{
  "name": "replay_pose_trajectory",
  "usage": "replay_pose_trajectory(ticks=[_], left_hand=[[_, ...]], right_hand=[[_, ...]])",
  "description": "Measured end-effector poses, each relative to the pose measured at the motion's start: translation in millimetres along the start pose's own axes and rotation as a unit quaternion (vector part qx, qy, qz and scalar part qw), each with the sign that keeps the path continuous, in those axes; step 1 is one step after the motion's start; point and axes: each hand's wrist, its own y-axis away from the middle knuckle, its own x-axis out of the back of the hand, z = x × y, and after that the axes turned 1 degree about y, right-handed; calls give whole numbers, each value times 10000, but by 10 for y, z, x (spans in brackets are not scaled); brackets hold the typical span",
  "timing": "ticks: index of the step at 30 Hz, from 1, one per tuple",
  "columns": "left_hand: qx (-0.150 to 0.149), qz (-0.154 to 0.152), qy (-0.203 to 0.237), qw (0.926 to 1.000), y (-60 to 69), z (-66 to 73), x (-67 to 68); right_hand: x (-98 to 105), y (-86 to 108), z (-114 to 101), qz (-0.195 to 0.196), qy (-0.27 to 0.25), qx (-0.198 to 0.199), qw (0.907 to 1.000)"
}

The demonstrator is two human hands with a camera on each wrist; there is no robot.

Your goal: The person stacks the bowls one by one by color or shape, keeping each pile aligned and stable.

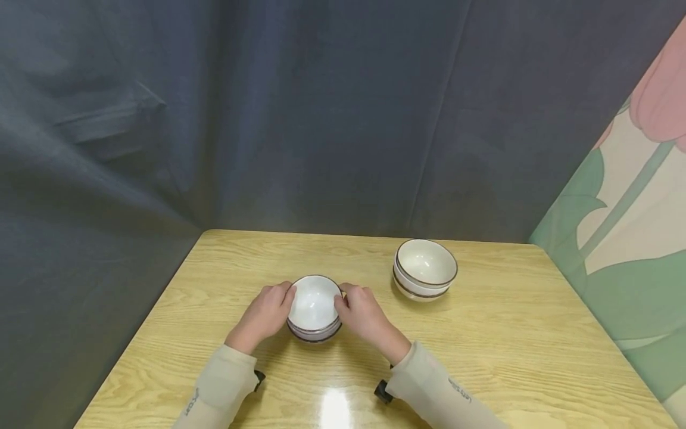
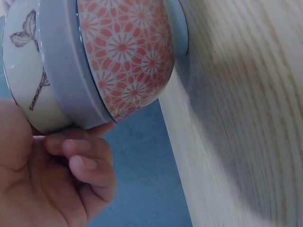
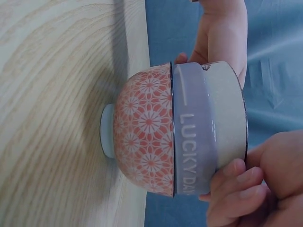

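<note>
Three nested bowls stand on the table in the head view. On top is a cream bowl [image 1: 315, 302] with a dark rim and a brown branch motif. Below it sits a lavender bowl [image 3: 193, 132] with raised "LUCKY DAY" lettering. The lowest, a red-and-white flower-patterned bowl [image 3: 144, 125], rests its pale foot on the wood. My left hand [image 1: 270, 311] pinches the cream bowl's left rim, thumb at the edge and fingers beneath. Opposite it, my right hand [image 1: 367, 317] pinches the right rim likewise. Some fingertips also lie close to the lavender bowl; contact there is unclear.
Behind and to the right, a white bowl [image 1: 427, 262] with a brown rim is nested in another similar bowl [image 1: 420, 291]. The wooden table [image 1: 514, 333] ends at a dark curtain [image 1: 332, 119]; a floral-patterned surface [image 1: 638, 238] borders its right side.
</note>
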Motion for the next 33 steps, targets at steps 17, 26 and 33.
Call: replay_pose_trajectory(ticks=[17, 26, 33], left_hand=[[-21, -171, 10, 9999, -3, 7, -6], [-16, -244, -68, 9997, -15, 12, 1], [86, -173, -128, 9997, 5, 14, 23]], right_hand=[[5, -1, -7, -181, -51, -157, 9997], [18, -4, -3, -177, -136, -163, 9996], [17, 16, 2, -248, -275, -325, 9988]])
